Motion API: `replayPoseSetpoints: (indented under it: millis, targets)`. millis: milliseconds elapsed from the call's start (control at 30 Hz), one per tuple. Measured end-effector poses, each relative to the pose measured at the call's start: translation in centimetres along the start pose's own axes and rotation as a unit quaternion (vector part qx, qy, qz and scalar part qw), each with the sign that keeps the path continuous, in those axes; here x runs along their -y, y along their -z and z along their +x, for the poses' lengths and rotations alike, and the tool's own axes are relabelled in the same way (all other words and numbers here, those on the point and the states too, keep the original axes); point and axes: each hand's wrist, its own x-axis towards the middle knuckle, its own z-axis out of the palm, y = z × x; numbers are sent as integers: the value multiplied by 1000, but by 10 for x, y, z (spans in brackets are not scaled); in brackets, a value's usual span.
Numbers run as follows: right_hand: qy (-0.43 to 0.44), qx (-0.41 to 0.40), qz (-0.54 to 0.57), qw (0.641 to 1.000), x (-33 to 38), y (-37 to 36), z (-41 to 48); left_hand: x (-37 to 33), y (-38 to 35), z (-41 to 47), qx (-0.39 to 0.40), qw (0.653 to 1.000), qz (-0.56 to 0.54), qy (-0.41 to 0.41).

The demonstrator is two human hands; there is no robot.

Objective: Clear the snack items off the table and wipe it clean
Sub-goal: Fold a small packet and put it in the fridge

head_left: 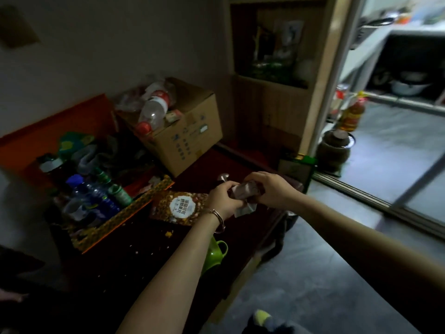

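Both my hands meet over the far right part of the dark table point(134, 266). My left hand point(222, 197), with a bracelet at the wrist, and my right hand point(272, 189) both grip a crumpled brownish snack wrapper point(245, 190), with a pale scrap of it hanging below. Just left of my left hand a flat snack packet point(179, 207) with a round white label lies on the table. Small crumbs point(144, 247) are scattered over the table top.
An orange patterned tray point(115, 220) holds several bottles at the left. A cardboard box point(183, 131) full of empty bottles stands behind. A green cup point(215, 251) sits under my left forearm. A wooden cabinet point(272, 92) and a sliding door point(337, 75) stand to the right.
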Motion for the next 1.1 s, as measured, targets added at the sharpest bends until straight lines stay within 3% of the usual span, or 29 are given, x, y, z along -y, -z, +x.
replayPoseSetpoints:
  millis: [433,700,1100]
  targets:
    - [-203,-160,9,966,-5,1,-209,-54,-96,-84,205,969,7,-140]
    - [-312,-272,30,910,-12,23,-351,-118,-187,-143,300,920,36,-248]
    - [-445,-309,10,840,3,27,-584,-176,-319,-315,408,859,17,-308]
